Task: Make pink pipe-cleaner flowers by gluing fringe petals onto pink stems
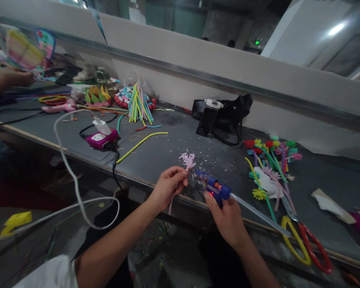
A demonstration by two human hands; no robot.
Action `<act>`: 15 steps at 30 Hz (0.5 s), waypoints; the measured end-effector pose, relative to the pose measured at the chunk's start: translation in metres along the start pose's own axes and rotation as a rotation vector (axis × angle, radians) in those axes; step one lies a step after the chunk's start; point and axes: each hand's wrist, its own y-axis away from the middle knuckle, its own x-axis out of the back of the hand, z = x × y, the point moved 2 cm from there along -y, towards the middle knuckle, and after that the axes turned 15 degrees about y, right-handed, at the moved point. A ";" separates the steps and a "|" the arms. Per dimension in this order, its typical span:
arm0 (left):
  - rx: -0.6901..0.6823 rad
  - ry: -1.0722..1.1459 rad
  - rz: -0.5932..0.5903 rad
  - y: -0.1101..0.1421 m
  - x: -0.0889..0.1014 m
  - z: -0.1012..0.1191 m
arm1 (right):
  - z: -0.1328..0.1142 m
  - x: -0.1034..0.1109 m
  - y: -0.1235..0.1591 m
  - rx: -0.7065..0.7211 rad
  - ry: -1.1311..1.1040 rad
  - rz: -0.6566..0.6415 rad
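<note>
My left hand (171, 184) pinches a pink pipe-cleaner flower (189, 163) near the front edge of the table, its stem hanging below the fingers. My right hand (226, 214) is wrapped round the handle of a blue hot glue gun (211, 185). A long clear glue stick (258, 215) sticks out of the gun's back end. The nozzle points left and lies close to the base of the flower; whether it touches cannot be made out. Small pink pieces (184, 156) lie on the table just behind the flower.
To the right lie pipe-cleaner flowers (270, 160) and scissors (294, 236) overhanging the edge. A black bag (231, 116) with a phone stands behind. Left are a purple power socket (102, 138), a white cable (75, 176), pipe-cleaner bundles (139, 106) and another person's hand (15, 76).
</note>
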 end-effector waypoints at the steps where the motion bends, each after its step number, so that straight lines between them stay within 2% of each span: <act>1: 0.000 0.001 0.000 0.000 0.000 0.000 | 0.000 0.000 0.000 -0.002 0.005 -0.005; 9: -0.007 -0.019 -0.003 0.000 0.001 -0.001 | 0.002 -0.003 0.001 0.002 0.068 -0.036; 15: -0.003 -0.022 0.000 0.000 0.000 0.000 | 0.003 -0.003 0.001 -0.001 0.070 -0.011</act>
